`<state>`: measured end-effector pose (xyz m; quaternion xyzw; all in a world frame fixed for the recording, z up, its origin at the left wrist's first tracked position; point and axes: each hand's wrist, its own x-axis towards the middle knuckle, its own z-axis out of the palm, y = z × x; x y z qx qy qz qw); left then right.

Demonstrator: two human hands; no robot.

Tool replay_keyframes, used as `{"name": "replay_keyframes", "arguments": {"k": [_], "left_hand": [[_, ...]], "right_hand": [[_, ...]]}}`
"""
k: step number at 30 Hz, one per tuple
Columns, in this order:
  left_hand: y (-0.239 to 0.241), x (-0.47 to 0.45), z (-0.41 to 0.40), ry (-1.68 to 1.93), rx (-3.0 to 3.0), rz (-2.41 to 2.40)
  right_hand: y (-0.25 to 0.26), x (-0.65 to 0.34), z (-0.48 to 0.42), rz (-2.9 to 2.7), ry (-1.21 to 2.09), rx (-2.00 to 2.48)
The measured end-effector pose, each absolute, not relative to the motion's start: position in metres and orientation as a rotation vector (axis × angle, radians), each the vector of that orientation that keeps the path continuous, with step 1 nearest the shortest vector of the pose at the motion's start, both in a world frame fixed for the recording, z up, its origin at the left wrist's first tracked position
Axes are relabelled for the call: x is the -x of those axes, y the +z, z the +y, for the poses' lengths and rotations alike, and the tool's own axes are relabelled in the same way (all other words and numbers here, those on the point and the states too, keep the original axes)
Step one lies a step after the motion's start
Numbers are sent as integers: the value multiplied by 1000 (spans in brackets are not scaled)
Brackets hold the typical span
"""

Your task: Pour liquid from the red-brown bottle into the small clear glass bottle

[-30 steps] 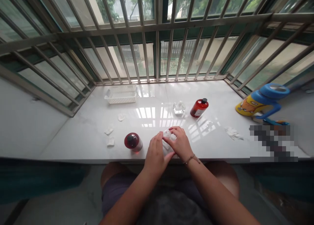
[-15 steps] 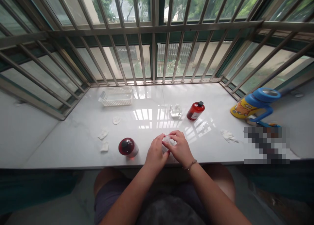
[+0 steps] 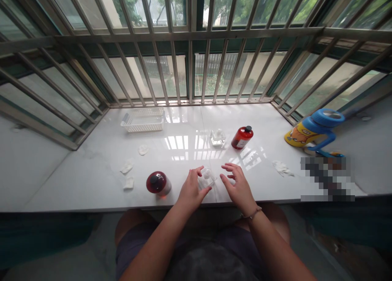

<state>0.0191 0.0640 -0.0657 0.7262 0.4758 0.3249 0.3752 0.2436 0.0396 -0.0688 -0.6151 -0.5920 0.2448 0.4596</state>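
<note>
Low in the middle of the frame, the left hand (image 3: 191,188) curled its fingers around a small clear container (image 3: 206,177) standing on the white bench (image 3: 183,150) near its front edge, while the right hand (image 3: 238,185) hovered just beside it, fingers spread and holding nothing. A dark red bottle (image 3: 157,183) stood close to the left — white pads (image 3: 128,166) lay scattered beyond it. Further up sat a white basket (image 3: 143,119), a clear box (image 3: 217,136), a lying red bottle (image 3: 241,137), and at right a blue-and-yellow jug (image 3: 312,130).
</note>
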Motion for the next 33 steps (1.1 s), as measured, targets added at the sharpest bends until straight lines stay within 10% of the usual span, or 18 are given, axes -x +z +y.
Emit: {"name": "replay_keyframes", "arguments": {"k": [33], "left_hand": [[-66, -17, 65, 856, -1844, 1151]], "right_hand": [[-58, -193, 43, -1521, 662, 1446]]}}
